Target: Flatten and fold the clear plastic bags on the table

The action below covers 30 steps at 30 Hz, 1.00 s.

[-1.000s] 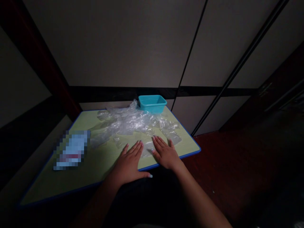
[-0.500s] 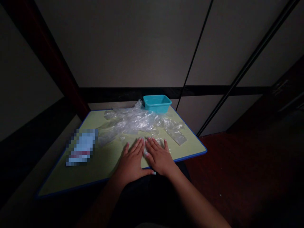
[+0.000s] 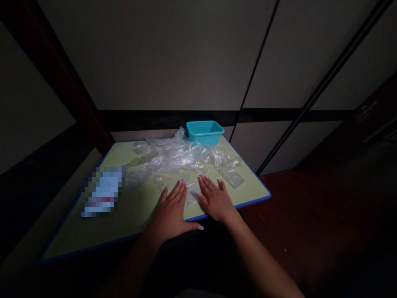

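My left hand (image 3: 171, 210) lies flat near the front edge of the yellow-green table (image 3: 136, 219), its fingers stretched forward and thumb out over the edge. To its right, my right hand (image 3: 216, 201) rests palm down with fingers extended. Between the two hands a small clear plastic bag (image 3: 192, 193) lies flat, close to both sets of fingertips. Beyond them spreads a heap of crumpled clear plastic bags (image 3: 176, 157). Neither hand is closed round anything.
A turquoise basin (image 3: 204, 133) stands at the back of the table against the pale panels. On the left lies a blurred blue-white packet (image 3: 105, 190). The table has a blue rim, and dark red floor shows at right.
My right hand has moved right, away from my left hand, uncovering more of the small bag between them. My left hand has stayed nearly in place.
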### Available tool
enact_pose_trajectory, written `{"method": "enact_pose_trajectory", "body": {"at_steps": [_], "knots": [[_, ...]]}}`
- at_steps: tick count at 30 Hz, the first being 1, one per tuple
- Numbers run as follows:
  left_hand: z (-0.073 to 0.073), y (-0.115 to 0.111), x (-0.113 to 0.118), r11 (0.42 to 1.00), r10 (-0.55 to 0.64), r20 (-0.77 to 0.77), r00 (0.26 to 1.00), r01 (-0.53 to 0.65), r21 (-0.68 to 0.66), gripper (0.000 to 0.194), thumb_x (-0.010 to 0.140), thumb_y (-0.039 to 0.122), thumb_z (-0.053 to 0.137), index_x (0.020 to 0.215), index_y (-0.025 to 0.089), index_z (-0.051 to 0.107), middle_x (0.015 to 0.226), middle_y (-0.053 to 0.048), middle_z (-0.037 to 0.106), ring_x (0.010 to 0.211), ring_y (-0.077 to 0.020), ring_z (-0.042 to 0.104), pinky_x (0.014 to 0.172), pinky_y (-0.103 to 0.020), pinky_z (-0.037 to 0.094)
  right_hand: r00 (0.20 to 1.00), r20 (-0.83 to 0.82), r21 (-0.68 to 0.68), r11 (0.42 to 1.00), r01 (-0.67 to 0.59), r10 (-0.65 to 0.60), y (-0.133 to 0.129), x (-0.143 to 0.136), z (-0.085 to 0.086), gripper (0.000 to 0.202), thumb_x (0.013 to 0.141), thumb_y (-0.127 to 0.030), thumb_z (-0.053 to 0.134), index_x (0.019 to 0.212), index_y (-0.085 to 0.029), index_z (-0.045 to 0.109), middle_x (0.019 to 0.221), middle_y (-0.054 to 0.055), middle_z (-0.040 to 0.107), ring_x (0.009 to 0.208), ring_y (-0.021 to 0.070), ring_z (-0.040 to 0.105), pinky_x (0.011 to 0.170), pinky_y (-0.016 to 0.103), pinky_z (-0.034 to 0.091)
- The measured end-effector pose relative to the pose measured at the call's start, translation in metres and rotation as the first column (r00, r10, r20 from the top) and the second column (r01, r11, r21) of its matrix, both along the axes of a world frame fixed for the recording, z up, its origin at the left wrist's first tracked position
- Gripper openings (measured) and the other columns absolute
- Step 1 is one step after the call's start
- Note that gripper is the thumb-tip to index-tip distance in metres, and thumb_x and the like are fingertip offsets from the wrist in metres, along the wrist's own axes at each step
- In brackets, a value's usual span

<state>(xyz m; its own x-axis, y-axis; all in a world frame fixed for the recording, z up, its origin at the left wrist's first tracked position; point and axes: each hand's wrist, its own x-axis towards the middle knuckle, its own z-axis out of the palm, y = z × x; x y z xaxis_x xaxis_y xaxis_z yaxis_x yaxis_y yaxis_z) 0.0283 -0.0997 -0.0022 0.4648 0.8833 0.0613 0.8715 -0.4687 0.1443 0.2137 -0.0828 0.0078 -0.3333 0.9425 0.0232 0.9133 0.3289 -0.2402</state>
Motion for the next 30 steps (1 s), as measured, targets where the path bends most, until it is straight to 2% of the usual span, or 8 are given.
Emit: {"method": "enact_pose_trajectory", "body": {"at_steps": [5, 11, 17, 20, 23, 26, 30], "knots": [[-0.001, 0.001, 0.000, 1.000, 0.009, 0.005, 1.000, -0.009, -0.005, 0.115, 0.064, 0.080, 0.055, 0.148, 0.008, 0.024, 0.154, -0.020, 0.020, 0.143, -0.0346, 0.017, 0.114, -0.056, 0.013, 0.997, 0.034, -0.012, 0.998, 0.070, -0.069, -0.002, 0.018, 0.000, 0.057, 0.098, -0.042, 0.025, 0.150, -0.019, 0.018, 0.155, 0.007, 0.021, 0.143, 0.0226, 0.019, 0.113, 0.061, 0.008], [0.008, 0.001, 0.003, 0.999, -0.014, 0.021, 1.000, 0.013, 0.031, 0.104, 0.073, 0.074, 0.053, 0.149, 0.011, 0.021, 0.156, -0.017, 0.018, 0.144, -0.0312, 0.015, 0.115, -0.055, 0.012, 0.998, -0.047, 0.039, 0.998, 0.041, -0.040, -0.012, 0.036, 0.003, 0.056, 0.098, -0.038, 0.029, 0.150, -0.022, 0.019, 0.155, 0.008, 0.021, 0.143, 0.0224, 0.020, 0.112, 0.062, 0.007], [0.026, 0.014, 0.019, 0.978, -0.208, 0.036, 0.978, 0.208, -0.016, 0.081, 0.081, 0.067, 0.052, 0.146, 0.024, 0.031, 0.157, -0.009, 0.017, 0.145, -0.0269, 0.015, 0.115, -0.050, 0.012, 0.991, -0.104, 0.228, 0.968, 0.107, -0.085, -0.039, 0.063, -0.009, 0.045, 0.095, -0.035, 0.039, 0.139, -0.025, 0.044, 0.149, 0.010, 0.038, 0.140, 0.0273, 0.029, 0.109, 0.064, 0.016], [0.025, 0.024, 0.026, 0.965, -0.254, 0.029, 0.967, 0.255, -0.058, 0.074, 0.084, 0.063, 0.051, 0.146, 0.027, 0.031, 0.157, -0.009, 0.017, 0.145, -0.0256, 0.015, 0.115, -0.050, 0.011, 0.992, -0.118, 0.289, 0.955, 0.070, -0.037, -0.053, 0.070, -0.016, 0.037, 0.095, -0.033, 0.040, 0.128, -0.026, 0.056, 0.146, 0.010, 0.044, 0.139, 0.0276, 0.031, 0.109, 0.061, 0.021], [0.018, 0.031, 0.029, 0.960, -0.274, 0.035, 0.961, 0.275, -0.054, 0.075, 0.085, 0.061, 0.050, 0.148, 0.026, 0.027, 0.157, -0.009, 0.017, 0.145, -0.0248, 0.013, 0.115, -0.049, 0.008, 0.996, -0.093, 0.312, 0.950, 0.014, 0.016, -0.061, 0.071, -0.021, 0.036, 0.095, -0.034, 0.043, 0.128, -0.029, 0.056, 0.146, 0.009, 0.043, 0.139, 0.0281, 0.028, 0.109, 0.060, 0.021], [0.013, 0.033, 0.029, 0.957, -0.285, 0.042, 0.958, 0.287, -0.048, 0.077, 0.086, 0.062, 0.048, 0.149, 0.025, 0.024, 0.157, -0.008, 0.016, 0.146, -0.0237, 0.012, 0.115, -0.050, 0.007, 0.997, -0.074, 0.317, 0.948, 0.042, -0.019, -0.063, 0.068, -0.024, 0.040, 0.094, -0.036, 0.044, 0.133, -0.030, 0.052, 0.149, 0.010, 0.038, 0.140, 0.0295, 0.024, 0.110, 0.061, 0.019], [0.015, 0.031, 0.030, 0.949, -0.301, 0.032, 0.953, 0.303, -0.088, 0.074, 0.086, 0.064, 0.045, 0.148, 0.027, 0.026, 0.157, -0.006, 0.017, 0.145, -0.0233, 0.014, 0.114, -0.053, 0.008, 0.997, -0.043, 0.292, 0.954, 0.069, -0.059, -0.059, 0.066, -0.026, 0.039, 0.094, -0.036, 0.043, 0.132, -0.031, 0.054, 0.151, 0.010, 0.034, 0.141, 0.0307, 0.022, 0.110, 0.062, 0.016]]}}
